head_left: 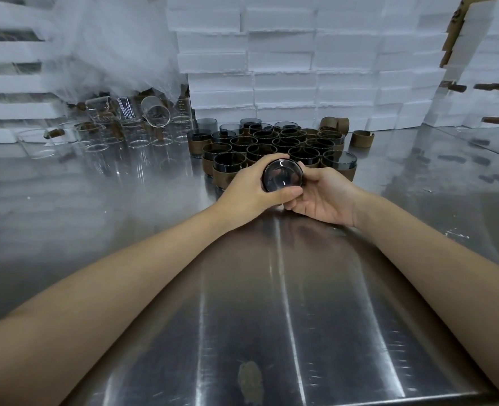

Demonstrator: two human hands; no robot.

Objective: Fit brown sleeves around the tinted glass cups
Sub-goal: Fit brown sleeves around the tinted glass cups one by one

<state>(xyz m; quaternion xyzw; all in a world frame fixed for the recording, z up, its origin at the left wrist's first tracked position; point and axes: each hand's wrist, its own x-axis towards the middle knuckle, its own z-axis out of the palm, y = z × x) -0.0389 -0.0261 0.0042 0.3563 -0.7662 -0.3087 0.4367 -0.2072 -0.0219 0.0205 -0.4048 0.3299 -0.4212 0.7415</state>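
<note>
While sideways, tinted cup (282,175) amid fingers (289,193)

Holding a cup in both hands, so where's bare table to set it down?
Bare steel table lies nearest you, before the sleeved cups, and right of them past the loose sleeve. Crowded: those cups straight ahead, clear glasses to their left.
</note>
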